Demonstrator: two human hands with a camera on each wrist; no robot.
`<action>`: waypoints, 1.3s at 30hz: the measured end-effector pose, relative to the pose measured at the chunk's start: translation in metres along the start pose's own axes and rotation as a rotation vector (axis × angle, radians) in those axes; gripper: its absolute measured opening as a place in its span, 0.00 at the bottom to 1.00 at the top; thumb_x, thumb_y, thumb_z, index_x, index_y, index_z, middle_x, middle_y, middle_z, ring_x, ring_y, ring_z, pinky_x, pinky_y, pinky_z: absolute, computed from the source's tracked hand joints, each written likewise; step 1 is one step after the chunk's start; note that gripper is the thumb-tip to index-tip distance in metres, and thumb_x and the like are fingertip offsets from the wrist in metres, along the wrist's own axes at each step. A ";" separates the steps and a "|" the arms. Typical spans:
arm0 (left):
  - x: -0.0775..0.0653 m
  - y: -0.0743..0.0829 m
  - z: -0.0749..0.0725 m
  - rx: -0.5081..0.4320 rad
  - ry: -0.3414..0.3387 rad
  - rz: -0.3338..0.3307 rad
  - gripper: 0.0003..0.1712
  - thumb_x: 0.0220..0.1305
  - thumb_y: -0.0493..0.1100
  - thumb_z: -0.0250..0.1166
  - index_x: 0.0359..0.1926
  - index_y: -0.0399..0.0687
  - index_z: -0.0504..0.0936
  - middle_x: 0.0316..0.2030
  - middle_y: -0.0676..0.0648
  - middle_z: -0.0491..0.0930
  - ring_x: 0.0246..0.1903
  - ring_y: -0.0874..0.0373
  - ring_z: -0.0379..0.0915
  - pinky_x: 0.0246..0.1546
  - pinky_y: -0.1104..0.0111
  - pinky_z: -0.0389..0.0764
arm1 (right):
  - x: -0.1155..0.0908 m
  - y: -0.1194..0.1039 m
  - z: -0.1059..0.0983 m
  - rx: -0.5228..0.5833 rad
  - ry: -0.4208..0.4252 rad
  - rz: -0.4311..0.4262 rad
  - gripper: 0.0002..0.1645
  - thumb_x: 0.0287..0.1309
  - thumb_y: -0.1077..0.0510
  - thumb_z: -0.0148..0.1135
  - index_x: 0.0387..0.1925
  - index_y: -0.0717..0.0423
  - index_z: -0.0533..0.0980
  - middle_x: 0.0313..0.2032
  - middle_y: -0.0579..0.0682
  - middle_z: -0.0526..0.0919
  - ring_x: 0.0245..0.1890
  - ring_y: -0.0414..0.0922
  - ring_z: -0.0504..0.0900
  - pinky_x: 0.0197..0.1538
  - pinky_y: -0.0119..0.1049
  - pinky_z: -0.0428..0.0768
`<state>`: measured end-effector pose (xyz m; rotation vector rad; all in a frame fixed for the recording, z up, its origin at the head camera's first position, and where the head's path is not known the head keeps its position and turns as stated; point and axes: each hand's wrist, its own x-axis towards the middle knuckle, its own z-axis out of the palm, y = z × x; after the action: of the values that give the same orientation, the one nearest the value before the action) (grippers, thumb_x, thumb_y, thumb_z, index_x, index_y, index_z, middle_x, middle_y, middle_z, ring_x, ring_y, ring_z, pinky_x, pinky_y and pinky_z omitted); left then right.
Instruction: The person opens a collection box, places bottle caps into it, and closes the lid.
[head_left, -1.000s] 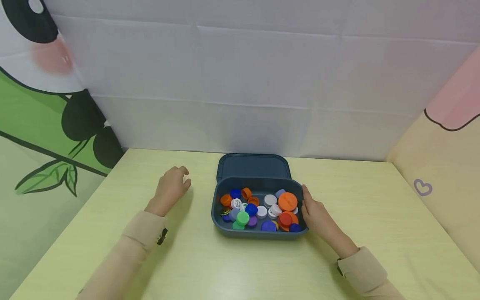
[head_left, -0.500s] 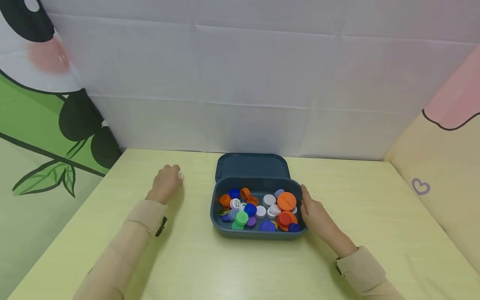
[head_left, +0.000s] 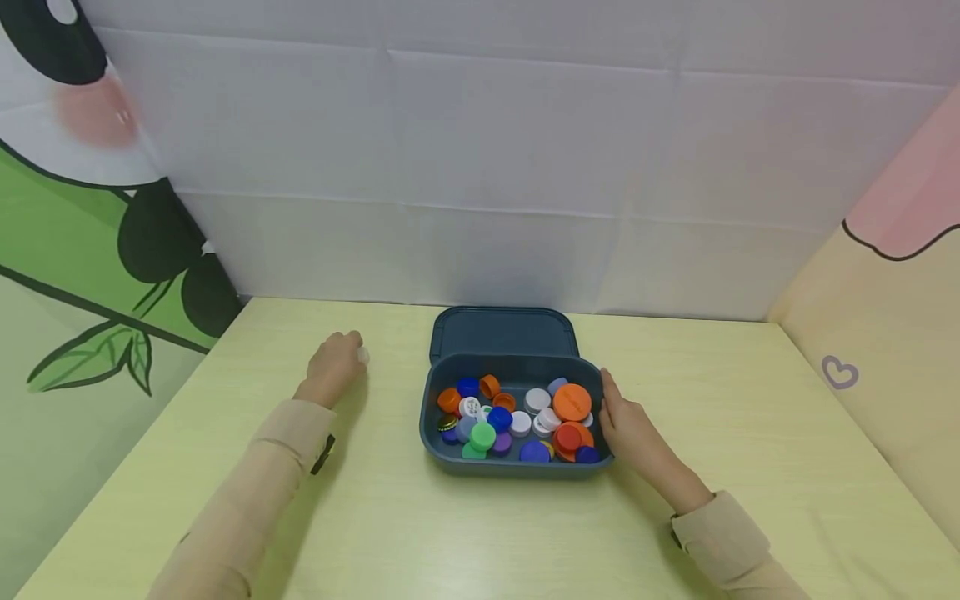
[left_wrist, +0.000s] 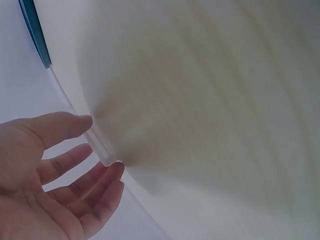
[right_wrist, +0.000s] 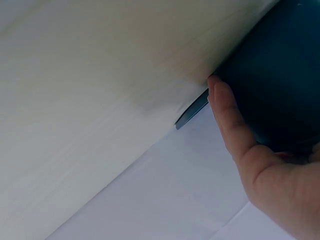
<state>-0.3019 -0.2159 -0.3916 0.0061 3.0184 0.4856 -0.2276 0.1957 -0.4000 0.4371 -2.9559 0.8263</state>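
A small whitish bottle cap (left_wrist: 102,149) sits between the thumb and fingertips of my left hand (head_left: 332,367), low over the table left of the box. From the head, only a pale edge of the cap (head_left: 363,355) shows past the fingers. My right hand (head_left: 637,433) rests along the right wall of a dark blue plastic box (head_left: 517,471), its fingers fairly straight against the side in the right wrist view. Inside the box lie several bottle caps, among them a large orange cap (head_left: 572,402), a green cap (head_left: 483,437) and a white cap (head_left: 537,400).
The box's lid (head_left: 504,332) lies behind it, near the table's back edge. A white sheet (head_left: 420,150) hangs behind the pale yellow table (head_left: 450,542). Printed panels stand at both sides, the left one green (head_left: 60,225).
My left hand has moved slightly left and closed its fingers on the whitish cap. The right hand and the box have stayed in place.
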 end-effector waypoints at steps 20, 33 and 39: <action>-0.041 0.079 -0.036 -0.025 0.168 0.185 0.24 0.56 0.42 0.62 0.52 0.36 0.71 0.44 0.33 0.73 0.35 0.45 0.73 0.34 0.55 0.78 | -0.010 -0.007 -0.001 -0.011 0.020 0.009 0.30 0.62 0.67 0.43 0.63 0.75 0.50 0.44 0.73 0.76 0.34 0.53 0.80 0.40 0.47 0.79; -0.071 0.140 -0.009 -0.004 0.100 0.386 0.20 0.53 0.43 0.67 0.47 0.44 0.76 0.41 0.42 0.76 0.37 0.51 0.74 0.37 0.62 0.80 | -0.014 -0.012 0.002 -0.006 0.013 0.027 0.31 0.63 0.67 0.43 0.64 0.75 0.49 0.45 0.74 0.75 0.36 0.54 0.80 0.42 0.48 0.79; -0.076 0.145 0.008 0.055 0.044 0.436 0.20 0.51 0.42 0.69 0.45 0.43 0.77 0.39 0.43 0.77 0.36 0.52 0.75 0.38 0.63 0.80 | -0.016 -0.014 0.003 -0.006 -0.001 0.038 0.31 0.63 0.66 0.42 0.65 0.74 0.48 0.49 0.74 0.73 0.41 0.57 0.80 0.45 0.49 0.78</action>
<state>-0.2272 -0.0766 -0.3475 0.6746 3.0679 0.4355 -0.2080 0.1866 -0.3977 0.3817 -2.9754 0.8216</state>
